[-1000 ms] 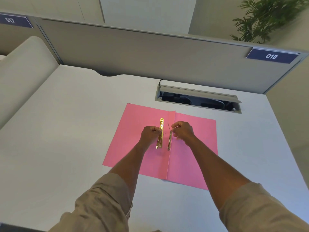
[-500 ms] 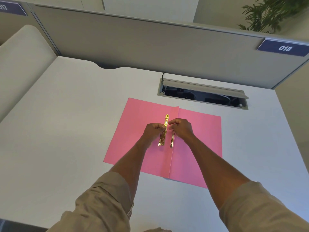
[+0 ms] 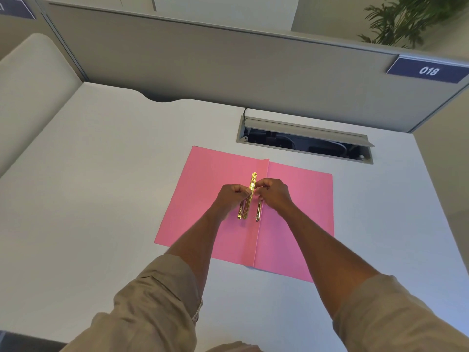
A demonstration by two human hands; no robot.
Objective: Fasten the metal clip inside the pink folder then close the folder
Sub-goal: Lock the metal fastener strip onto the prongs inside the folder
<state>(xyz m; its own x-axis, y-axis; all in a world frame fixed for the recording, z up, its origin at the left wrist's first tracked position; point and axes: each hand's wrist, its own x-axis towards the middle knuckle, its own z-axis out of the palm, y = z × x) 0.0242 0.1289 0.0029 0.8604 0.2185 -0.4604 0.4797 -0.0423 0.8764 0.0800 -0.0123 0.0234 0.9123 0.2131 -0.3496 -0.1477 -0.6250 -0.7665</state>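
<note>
The pink folder (image 3: 198, 199) lies open and flat on the white desk. A gold metal clip bar (image 3: 253, 181) with holes is held above the fold, pinched from both sides. My left hand (image 3: 232, 195) grips its left edge and my right hand (image 3: 274, 193) pinches its right edge. A second gold strip (image 3: 259, 211), the fastener base, lies along the fold just right of the bar, with a thin prong tip at its near end.
An open cable tray (image 3: 304, 141) is set into the desk behind the folder. A grey partition (image 3: 228, 64) with a "018" label (image 3: 427, 71) closes the back. A curved divider (image 3: 33, 80) stands at the left.
My right hand has moved left from the fastener prong to the clip bar, so both hands now meet on it. The bar has shifted right toward the fold.
</note>
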